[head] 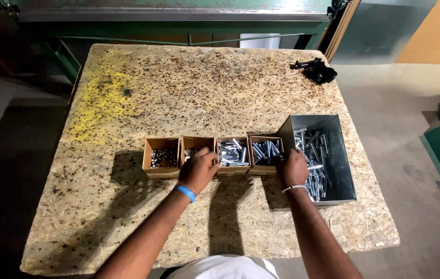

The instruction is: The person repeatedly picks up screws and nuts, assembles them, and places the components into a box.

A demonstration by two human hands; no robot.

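Concrete flooring is surrounding a chipboard bench point(142, 103), with a green steel frame point(178, 23) standing beyond its far edge. Four small cardboard boxes are sitting in a row toward the near edge, and a grey metal bin point(341, 155) of mixed fasteners is standing toward the right edge, just beside the row. A black tool point(314, 70) is lying at the far right corner.

From the left, the first box point(162, 156) is holding dark nuts, the second box point(195, 146) small parts, the third box point(233, 153) bright bolts, and the fourth box point(265, 153) similar bolts.

The left hand point(198, 169), wearing a blue wristband, is resting over the second box with fingers curled downward; whether it is gripping a part cannot be told. The right hand point(293, 168), wearing a thin bracelet, is sitting at the junction of the fourth box and the bin, fingers bent down among the bolts; its contents are hidden as well.

Judged from this layout, the sorting step is under way: fasteners are being moved from the bin into boxes by type. The following move calls for matching each piece to its box and releasing it fully inside the walls.
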